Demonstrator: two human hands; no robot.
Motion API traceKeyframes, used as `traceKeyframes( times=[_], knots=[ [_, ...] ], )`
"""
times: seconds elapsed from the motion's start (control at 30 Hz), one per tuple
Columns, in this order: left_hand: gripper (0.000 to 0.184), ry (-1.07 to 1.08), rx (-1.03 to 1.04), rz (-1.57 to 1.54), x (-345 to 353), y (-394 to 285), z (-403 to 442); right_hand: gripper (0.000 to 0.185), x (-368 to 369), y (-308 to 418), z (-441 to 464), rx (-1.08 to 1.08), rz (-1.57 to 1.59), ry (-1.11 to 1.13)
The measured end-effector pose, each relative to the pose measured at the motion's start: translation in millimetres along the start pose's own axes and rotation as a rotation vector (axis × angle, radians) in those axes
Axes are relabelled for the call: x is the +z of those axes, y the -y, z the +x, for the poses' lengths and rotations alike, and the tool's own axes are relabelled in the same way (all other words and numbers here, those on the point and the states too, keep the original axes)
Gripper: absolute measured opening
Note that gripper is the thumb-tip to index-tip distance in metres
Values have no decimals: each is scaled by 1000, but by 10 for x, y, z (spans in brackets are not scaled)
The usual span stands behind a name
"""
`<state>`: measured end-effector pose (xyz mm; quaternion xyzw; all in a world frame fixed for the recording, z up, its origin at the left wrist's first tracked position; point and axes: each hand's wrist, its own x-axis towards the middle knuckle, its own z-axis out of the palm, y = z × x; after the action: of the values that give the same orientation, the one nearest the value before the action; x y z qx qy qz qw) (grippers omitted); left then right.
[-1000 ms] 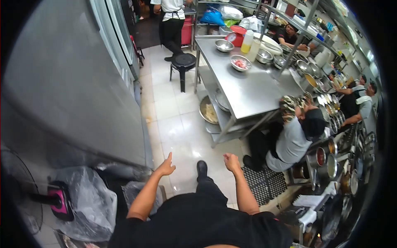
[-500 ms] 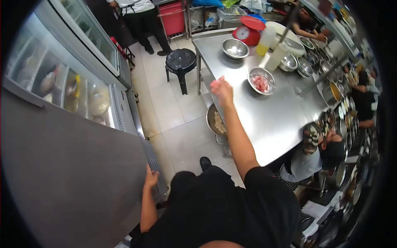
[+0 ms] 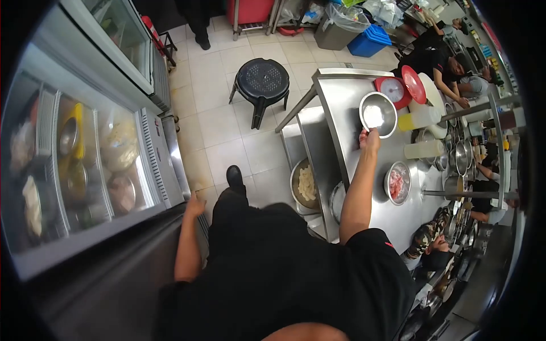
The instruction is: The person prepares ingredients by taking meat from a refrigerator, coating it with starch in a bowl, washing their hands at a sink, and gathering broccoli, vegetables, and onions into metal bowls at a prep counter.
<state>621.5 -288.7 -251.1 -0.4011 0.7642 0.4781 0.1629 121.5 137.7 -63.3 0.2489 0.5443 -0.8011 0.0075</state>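
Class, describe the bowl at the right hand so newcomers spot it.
Start at the steel table. At its far end, beside the red scale, is a round metal bowl. Unlike the bowl of pink pieces nearby, it has the right hand at its rim.

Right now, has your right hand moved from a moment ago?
Yes, my right hand moved across the table edge, closer to the red scale, reaching the metal bowl.

A stool (image 3: 263,82) stands at 12 o'clock from the camera, between a refrigerator (image 3: 161,162) at 10 and a kitchen worktable (image 3: 372,219) at 1. Over the worktable, a mixing bowl (image 3: 376,113) has a kitchen scale (image 3: 392,88) at its 1 o'clock, bottles (image 3: 419,118) at 3 and 4, and a bowl of meat (image 3: 389,188) between 5 and 6. Below, along the worktable's 9 o'clock side, a basin (image 3: 293,181) holds food (image 3: 307,183).
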Motion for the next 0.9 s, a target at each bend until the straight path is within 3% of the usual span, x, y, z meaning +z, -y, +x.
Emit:
traceKeyframes(
  times=[0.13, 0.23, 0.47, 0.57, 0.67, 0.77, 0.9],
  knots=[
    [59, 78, 30, 226, -813, -1014, 649, 14, 505, 61, -430, -21, -10, -32],
    [54, -46, 160, 193, -1125, -1403, 1105, 13, 942, 146, -743, -42, -64, -32],
    [46, 85, 107, 30, -1442, -1733, 1637, 17, 2191, 130, -1051, -82, -355, 278],
    [45, 165, 108, -51, -1494, -1939, 1603, 18, 2811, -118, -926, -1, -501, 422],
    [52, 252, 101, -292, -1671, -2536, 1537, 15, 3463, -576, -620, 125, -596, 611],
    [53, 262, 223, -472, -1826, -3184, 1914, 15, 4156, -1109, -367, 207, -720, 823],
    [49, 45, 329, -1058, -1988, -4177, 2536, 18, 5007, -1458, -237, 334, -863, 1086]
  ],
)
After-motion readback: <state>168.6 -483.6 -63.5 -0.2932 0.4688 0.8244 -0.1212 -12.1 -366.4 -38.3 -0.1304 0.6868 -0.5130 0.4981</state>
